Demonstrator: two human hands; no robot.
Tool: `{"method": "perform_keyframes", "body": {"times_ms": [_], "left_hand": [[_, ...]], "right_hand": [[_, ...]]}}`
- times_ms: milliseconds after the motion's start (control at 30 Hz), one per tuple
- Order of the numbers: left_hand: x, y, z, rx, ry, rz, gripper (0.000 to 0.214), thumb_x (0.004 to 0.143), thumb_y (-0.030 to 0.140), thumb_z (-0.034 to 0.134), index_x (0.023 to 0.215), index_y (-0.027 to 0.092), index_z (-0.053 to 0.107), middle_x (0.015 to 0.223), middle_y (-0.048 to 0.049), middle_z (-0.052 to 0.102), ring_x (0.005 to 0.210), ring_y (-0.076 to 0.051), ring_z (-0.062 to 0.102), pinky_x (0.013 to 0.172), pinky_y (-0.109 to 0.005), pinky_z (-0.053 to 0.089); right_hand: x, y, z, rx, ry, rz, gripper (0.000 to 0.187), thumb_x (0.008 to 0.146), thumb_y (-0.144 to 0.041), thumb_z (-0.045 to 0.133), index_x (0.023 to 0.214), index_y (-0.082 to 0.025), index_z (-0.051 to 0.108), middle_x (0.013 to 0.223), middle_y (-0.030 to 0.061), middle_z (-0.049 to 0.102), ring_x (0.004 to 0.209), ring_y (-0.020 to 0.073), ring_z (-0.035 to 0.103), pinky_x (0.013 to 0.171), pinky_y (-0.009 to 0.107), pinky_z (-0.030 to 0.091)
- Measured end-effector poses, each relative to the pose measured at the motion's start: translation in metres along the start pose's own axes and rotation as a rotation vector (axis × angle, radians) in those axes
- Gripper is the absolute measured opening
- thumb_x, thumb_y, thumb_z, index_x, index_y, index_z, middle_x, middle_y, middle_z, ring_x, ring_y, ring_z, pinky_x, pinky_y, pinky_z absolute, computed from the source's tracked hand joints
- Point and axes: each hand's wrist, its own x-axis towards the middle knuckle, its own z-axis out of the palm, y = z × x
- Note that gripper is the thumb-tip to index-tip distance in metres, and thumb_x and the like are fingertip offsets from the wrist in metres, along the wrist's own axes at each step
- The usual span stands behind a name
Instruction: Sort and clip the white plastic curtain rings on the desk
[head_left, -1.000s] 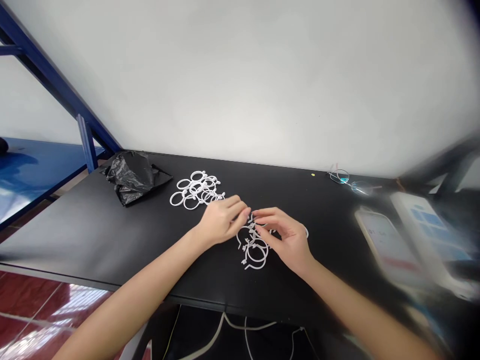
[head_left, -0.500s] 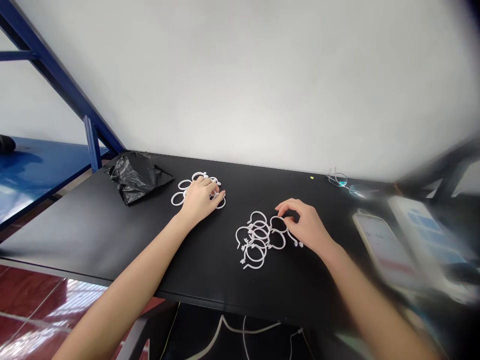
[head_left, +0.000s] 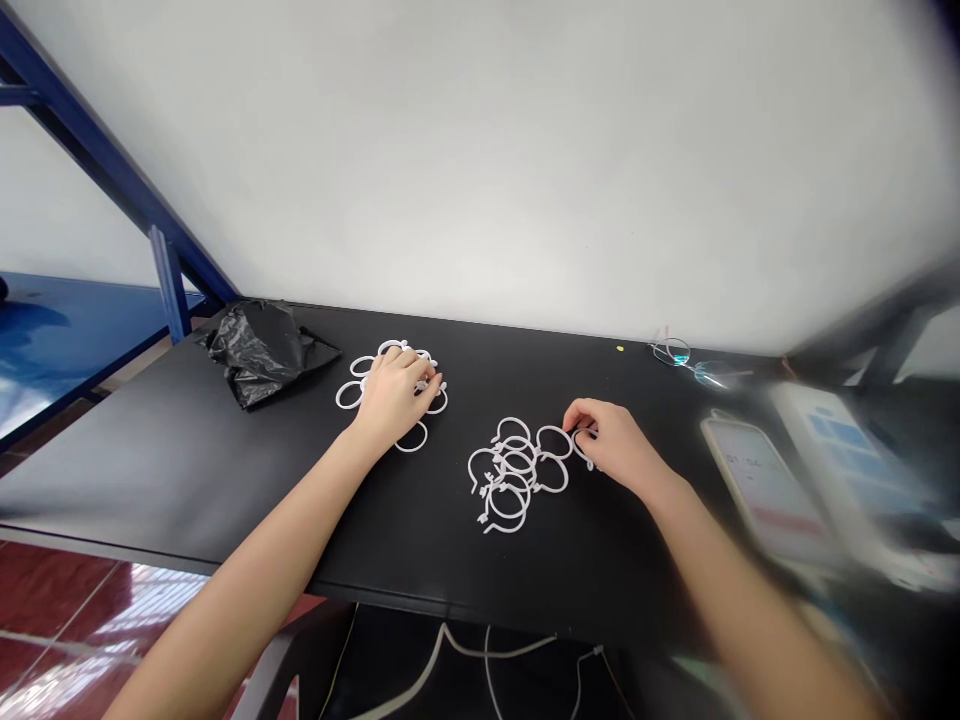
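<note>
My left hand [head_left: 396, 395] lies over a cluster of white plastic rings [head_left: 349, 395] at the left middle of the black tabletop. Its thumb and fingers are bent together in a pinch among the rings, and the palm hides part of the cluster. One closed-looking ring [head_left: 411, 437] shows just below this hand. At the right, my right hand [head_left: 613, 442] pinches a white ring [head_left: 584, 447] between thumb and fingers. Beside it lies a looser heap of overlapping white rings [head_left: 517, 470], several with open ends and small clip tabs.
A crumpled black plastic bag [head_left: 262, 350] rests at the back left. Eyeglasses [head_left: 671, 352] lie near the wall. A phone [head_left: 761, 490] and a white box-like object [head_left: 847, 460], blurred, are at the right. Cables [head_left: 442, 650] hang below the table's front edge.
A ring now shows below my left hand where bare tabletop was. My right hand has shifted slightly right, drawing a ring away from the heap. The view has moved a little.
</note>
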Motion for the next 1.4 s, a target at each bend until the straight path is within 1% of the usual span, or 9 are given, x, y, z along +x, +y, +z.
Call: {"method": "perform_keyframes", "body": {"times_ms": [200,367,567,733,867,1033,1200,1300,1400], "left_hand": [[0.000,0.011,-0.003,-0.153,0.018,0.078,0.023,0.094,0.024,0.051,0.073,0.018,0.059,0.075,-0.0029,0.062,0.077,-0.019,0.050,0.075,-0.034,0.039],[-0.003,0.026,-0.004,-0.283,-0.087,0.198,0.024,0.093,0.027,0.052,0.074,0.017,0.060,0.076,-0.0025,0.063,0.074,-0.016,0.053,0.076,-0.032,0.041],[-0.005,0.041,-0.019,-0.542,-0.483,0.062,0.026,0.090,0.031,0.052,0.068,0.017,0.059,0.044,0.0077,0.040,0.042,-0.007,0.037,0.051,-0.022,0.034],[0.000,0.029,-0.034,-0.648,-0.858,-0.078,0.040,0.087,0.040,0.051,0.054,0.018,0.046,0.042,0.0058,0.048,0.040,-0.008,0.044,0.047,-0.020,0.035],[0.003,0.010,-0.040,-0.627,-0.965,-0.200,0.034,0.083,0.039,0.053,0.056,0.019,0.045,0.044,0.0039,0.056,0.040,-0.012,0.054,0.047,-0.022,0.041],[0.007,-0.006,-0.047,-0.559,-0.837,-0.229,0.031,0.079,0.031,0.055,0.056,0.019,0.038,0.044,0.0072,0.049,0.042,-0.011,0.055,0.049,-0.021,0.039],[0.007,0.013,-0.044,-0.547,-0.435,-0.142,0.037,0.087,0.038,0.055,0.058,0.018,0.044,0.049,0.0057,0.044,0.044,-0.007,0.042,0.047,-0.021,0.033],[0.000,0.041,-0.033,-0.687,-0.273,-0.046,0.025,0.090,0.041,0.056,0.090,0.016,0.059,0.072,0.0001,0.063,0.053,-0.008,0.053,0.052,-0.021,0.044],[-0.009,0.067,-0.024,-0.790,-0.181,0.118,0.045,0.086,0.041,0.066,0.122,0.019,0.053,0.117,-0.0109,0.063,0.083,-0.016,0.067,0.062,-0.024,0.054]], "right_hand": [[0.003,0.004,0.003,0.015,0.205,-0.053,0.028,0.064,-0.001,0.045,0.072,-0.020,0.064,0.077,0.0015,0.069,0.074,0.0187,0.063,0.073,0.033,0.050],[0.003,-0.001,0.002,0.039,0.428,-0.130,0.023,0.070,-0.005,0.049,0.075,-0.020,0.066,0.078,0.0025,0.070,0.074,0.0198,0.063,0.072,0.035,0.051],[0.000,-0.008,0.000,0.200,0.576,-0.161,0.011,0.078,-0.012,0.057,0.079,-0.020,0.066,0.079,0.0023,0.067,0.071,0.0176,0.064,0.071,0.033,0.054],[-0.002,-0.012,0.002,0.245,0.581,-0.150,0.005,0.083,-0.018,0.061,0.081,-0.020,0.066,0.081,0.0035,0.066,0.072,0.0176,0.063,0.071,0.033,0.054],[-0.004,-0.016,0.005,0.213,0.586,-0.094,0.007,0.082,-0.025,0.067,0.078,-0.020,0.067,0.074,0.0023,0.064,0.059,0.0139,0.055,0.055,0.029,0.048],[-0.006,-0.023,0.009,0.464,0.551,-0.041,0.012,0.080,-0.030,0.072,0.081,-0.019,0.068,0.072,0.0032,0.065,0.060,0.0146,0.059,0.046,0.024,0.046],[-0.009,-0.037,0.018,0.749,0.417,0.018,0.022,0.077,-0.035,0.074,0.087,-0.017,0.069,0.073,0.0037,0.067,0.051,0.0127,0.059,0.037,0.022,0.045],[-0.013,-0.047,0.026,0.868,0.288,0.039,0.025,0.076,-0.039,0.075,0.085,-0.016,0.070,0.060,0.0014,0.064,0.045,0.0123,0.056,0.031,0.021,0.041],[-0.019,-0.056,0.032,0.896,0.247,0.017,0.024,0.076,-0.039,0.076,0.082,-0.016,0.069,0.055,0.0006,0.063,0.044,0.0128,0.057,0.031,0.020,0.040]]}}
